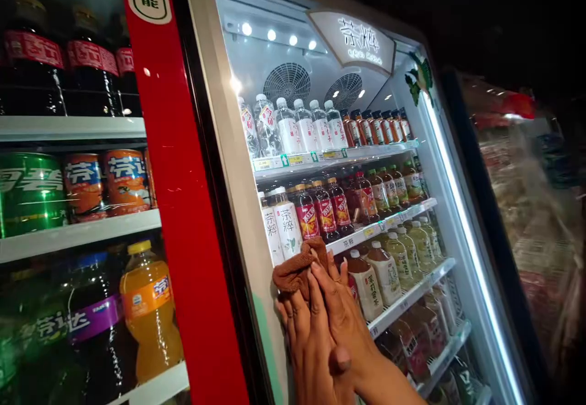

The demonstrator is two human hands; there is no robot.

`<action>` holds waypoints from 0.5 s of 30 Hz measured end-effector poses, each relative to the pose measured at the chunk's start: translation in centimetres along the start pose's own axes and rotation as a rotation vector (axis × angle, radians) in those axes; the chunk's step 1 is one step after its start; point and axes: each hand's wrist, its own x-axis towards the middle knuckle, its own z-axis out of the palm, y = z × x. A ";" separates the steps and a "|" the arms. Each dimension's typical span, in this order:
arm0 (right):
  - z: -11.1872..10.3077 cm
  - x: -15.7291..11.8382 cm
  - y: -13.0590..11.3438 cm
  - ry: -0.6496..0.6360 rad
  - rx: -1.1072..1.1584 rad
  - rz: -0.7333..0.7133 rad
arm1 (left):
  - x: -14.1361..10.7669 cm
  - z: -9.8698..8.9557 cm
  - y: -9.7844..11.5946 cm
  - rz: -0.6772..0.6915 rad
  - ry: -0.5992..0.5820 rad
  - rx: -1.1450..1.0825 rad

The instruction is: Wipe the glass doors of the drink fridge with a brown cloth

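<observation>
A folded brown cloth [295,272] lies against the glass door of a lit drinks cooler, in front of the second shelf. My left hand [309,347] holds the cloth to the glass under its fingertips, fingers pointing up and thumb out to the right. Partly overlapping it from the right, my right hand [341,307] has its fingers extended, some of their tips on the cloth's right edge and others beside it.
The cooler's shelves [389,225] carry rows of bottles behind the glass. At the left stands another cooler with a red frame [171,179], holding cans and bottles. Blurred, plastic-covered goods [526,210] are at the right.
</observation>
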 end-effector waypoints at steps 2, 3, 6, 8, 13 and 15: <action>-1.6 0.1 1.3 -0.113 0.049 -0.020 | 0.8 0.9 0.8 -0.010 0.067 0.070; -2.4 0.3 2.1 -0.149 0.065 -0.041 | 1.3 1.4 1.3 -0.015 0.105 0.118; -4.6 1.4 4.7 -0.214 0.107 -0.132 | 3.3 2.7 2.6 0.007 0.172 0.276; -5.5 2.1 6.5 -0.215 0.128 -0.182 | 4.6 3.3 3.3 0.041 0.165 0.382; -5.5 2.0 10.8 -0.108 0.178 -0.093 | 5.8 4.1 4.6 0.054 0.134 0.598; -4.8 1.9 12.0 -0.047 0.183 -0.027 | 5.7 4.0 4.7 0.092 0.116 0.652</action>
